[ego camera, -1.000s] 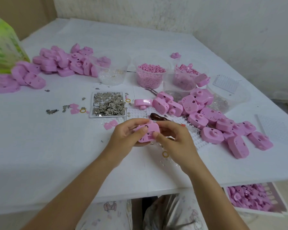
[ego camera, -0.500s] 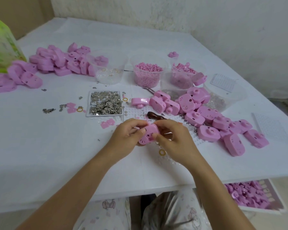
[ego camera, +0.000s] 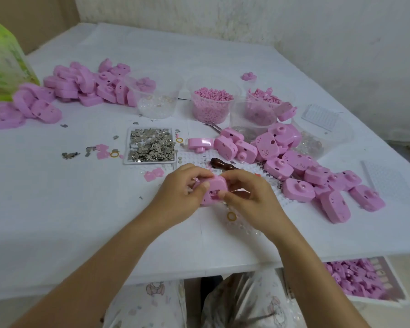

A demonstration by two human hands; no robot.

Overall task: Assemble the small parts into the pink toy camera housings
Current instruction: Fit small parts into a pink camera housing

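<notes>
surface (ego camera: 57, 221): white | far left: heap of pink housings (ego camera: 85, 87) is piled | centre: tray of metal bits (ego camera: 152, 146) is laid | right: loose pink housings (ego camera: 317, 178) are strewn

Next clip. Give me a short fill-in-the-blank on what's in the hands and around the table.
1. The camera housing gripped by the left hand and right hand is ____ in colour.
2. The tool handle showing just beyond the hands is ____.
3. The box of more parts below the table stands on the person's ____ side.
Missing: pink; brown; right.
</notes>
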